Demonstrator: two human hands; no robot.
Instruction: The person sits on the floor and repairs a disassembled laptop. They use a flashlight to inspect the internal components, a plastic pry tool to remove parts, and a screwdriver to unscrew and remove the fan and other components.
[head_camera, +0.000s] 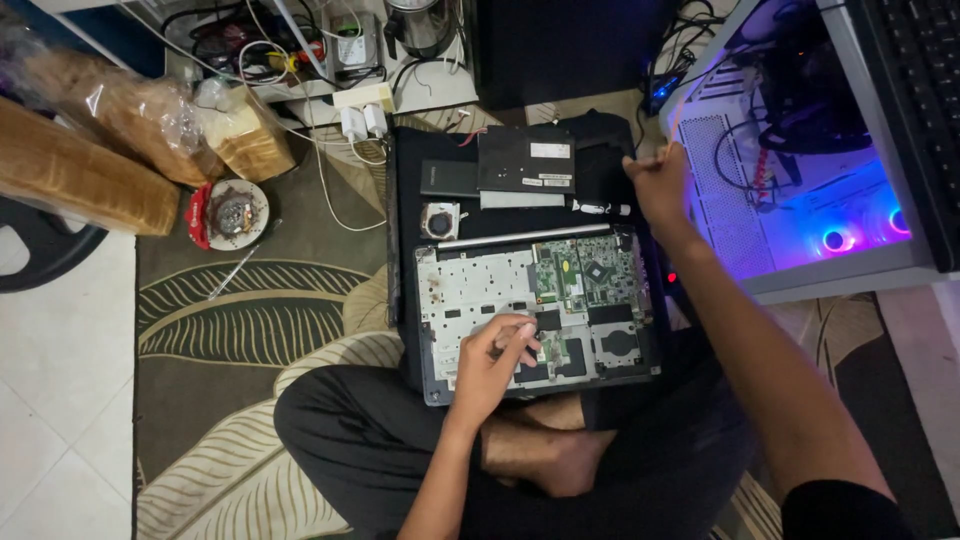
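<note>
Opened laptop chassis (470, 300) lies across the lap of a person sitting cross-legged, keyboard cover off, green motherboard (585, 275) bare on the side toward the right arm.

Left hand (492, 362): fingers (520, 335) pinched narrow, tips pressed down at the near middle of the board, beside a dark square part. Whether something small sits between the tips cannot be told. The wrist comes up over the near edge of the chassis, which seems to steady the hand.

Right hand (660, 180): reached out past the far corner of the chassis, curled into a loose fist, thumb side up. Whether it grips anything cannot be told.

Beyond the left fingertips, on the far side of the chassis: small round fan (440, 220), black flat battery pack (525, 160), a smaller dark panel (448, 178), all set on a black cloth, seemingly kept within reach.

Right of the right fist: open desktop tower (800, 180), lit blue and purple, cables showing. Far left: bagged bread loaves (130, 120), a small round dish (232, 212) of bits, a power strip with white cables (350, 120). Leaf-pattern rug (250, 320) beneath everything.
</note>
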